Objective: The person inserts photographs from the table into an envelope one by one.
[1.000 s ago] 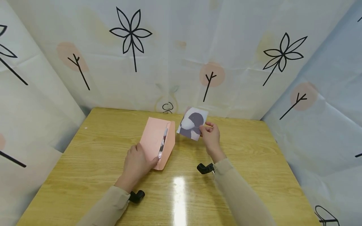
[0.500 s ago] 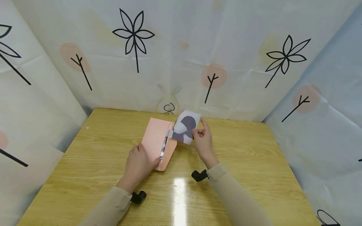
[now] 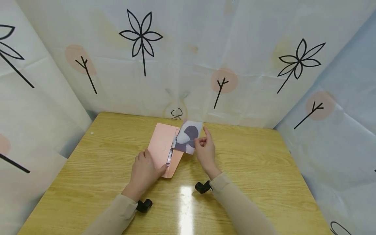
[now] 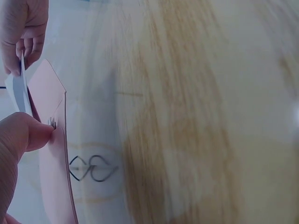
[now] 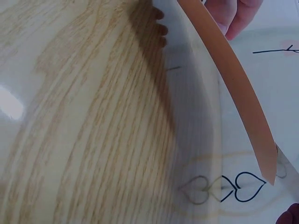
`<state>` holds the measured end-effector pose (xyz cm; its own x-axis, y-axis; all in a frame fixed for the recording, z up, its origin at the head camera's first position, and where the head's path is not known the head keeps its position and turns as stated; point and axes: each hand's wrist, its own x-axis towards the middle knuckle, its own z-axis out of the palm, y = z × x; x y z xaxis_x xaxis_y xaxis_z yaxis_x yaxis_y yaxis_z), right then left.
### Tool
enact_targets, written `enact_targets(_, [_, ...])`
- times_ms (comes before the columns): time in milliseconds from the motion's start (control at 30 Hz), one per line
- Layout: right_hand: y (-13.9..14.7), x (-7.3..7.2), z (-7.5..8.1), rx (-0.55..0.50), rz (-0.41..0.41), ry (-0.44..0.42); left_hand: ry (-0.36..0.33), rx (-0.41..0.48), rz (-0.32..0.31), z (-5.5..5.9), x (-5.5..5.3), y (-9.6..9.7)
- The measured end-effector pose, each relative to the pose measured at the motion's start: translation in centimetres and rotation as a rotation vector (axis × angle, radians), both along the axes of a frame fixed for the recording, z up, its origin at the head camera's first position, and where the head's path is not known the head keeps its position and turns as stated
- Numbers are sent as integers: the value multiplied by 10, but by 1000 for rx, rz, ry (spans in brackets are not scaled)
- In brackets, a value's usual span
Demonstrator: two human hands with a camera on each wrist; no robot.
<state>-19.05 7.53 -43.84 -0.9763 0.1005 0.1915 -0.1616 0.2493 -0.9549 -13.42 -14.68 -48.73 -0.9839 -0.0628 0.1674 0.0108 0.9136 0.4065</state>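
A pink envelope [image 3: 158, 142] is held tilted above the table by my left hand [image 3: 145, 171], whose thumb presses beside the open slot. Through that slot a shiny, patterned insert [image 3: 169, 157] shows. My right hand [image 3: 206, 151] pinches a grey-and-white printed card [image 3: 191, 132] by its right edge, index finger raised along the side. The card's left edge overlaps the slot; whether it is inside I cannot tell. In the left wrist view the left thumb [image 4: 35, 133] lies on the envelope [image 4: 52, 172]. Only fingertips [image 5: 290, 215] of the right hand show in the right wrist view.
The wooden table [image 3: 258, 176] has a bright glare spot near its front. Patterned cloth walls [image 3: 182, 65] stand at the back and both sides. A black wrist camera [image 3: 202, 187] sits at the right wrist, another camera [image 3: 144, 206] at the left.
My right hand has brought the card leftward and slightly down, from beside the envelope to over its slot. The left hand and envelope have stayed nearly still.
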Motion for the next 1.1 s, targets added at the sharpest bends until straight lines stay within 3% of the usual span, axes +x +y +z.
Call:
enact_targets(167, [3,-13,-30,6,-7,2,5,-10,-3,-1,-1,1])
enact_targets(567, [-3,-9,-39,82,16,-61,-5,4,12,-5,-4,4])
enact_targets(800, [-4,-9,-40,51,24,-42,-2,8,17,-6,-6,5])
enact_targets(1100, [-2,-7,-42,88,38,-32,8,0,17,-7,-7,5])
